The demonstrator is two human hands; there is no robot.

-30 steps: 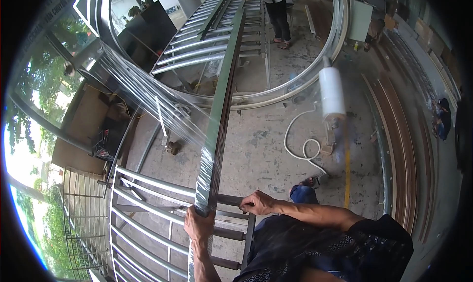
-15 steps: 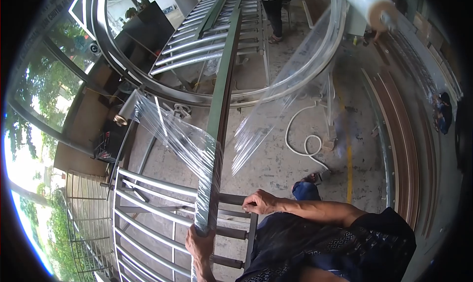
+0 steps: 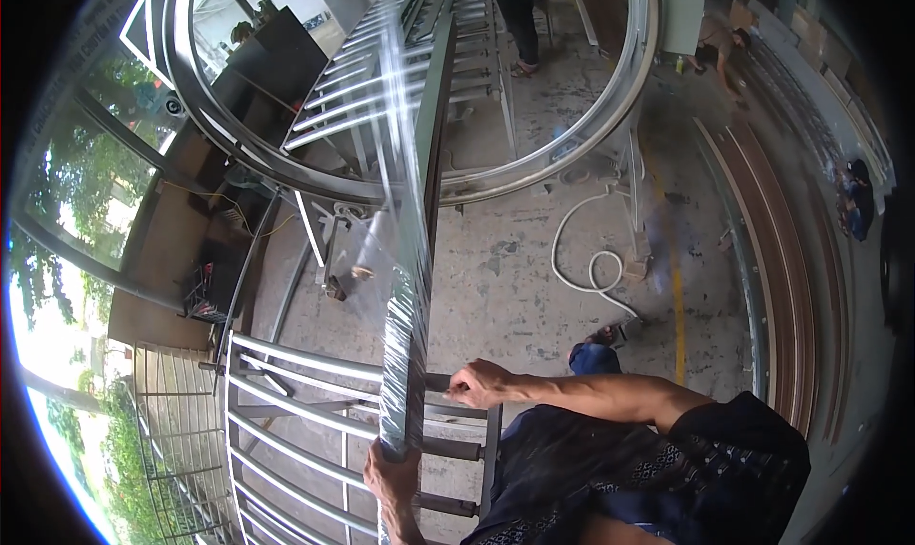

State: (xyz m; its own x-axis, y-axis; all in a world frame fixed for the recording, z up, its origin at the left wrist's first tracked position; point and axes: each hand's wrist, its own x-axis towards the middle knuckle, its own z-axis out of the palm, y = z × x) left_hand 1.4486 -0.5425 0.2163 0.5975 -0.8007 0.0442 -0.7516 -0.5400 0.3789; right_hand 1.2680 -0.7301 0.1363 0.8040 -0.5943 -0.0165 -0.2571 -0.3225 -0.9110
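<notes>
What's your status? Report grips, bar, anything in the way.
Left grip around the green bar. Bar's near part wrapped in clear film. Right grip by a dark tube, hold unclear. Loose film partly veils the bar's far stretch.

Pretty sure this is a workshop, some kind of metal fabrication place. Giveaways: a scuffed concrete floor (image 3: 515, 288) with a yellow line (image 3: 680, 316) painted on it, a huge metal ring (image 3: 645, 30) standing over it, and a rack of metal tubes (image 3: 305, 356) up front. There's also a long green bar (image 3: 407, 345) partly wrapped in clear film, a stack of long brown strips (image 3: 777, 259) lying along the right, a white hose (image 3: 556, 250) looped around, plus another person (image 3: 519, 21) at the far rack.
</notes>
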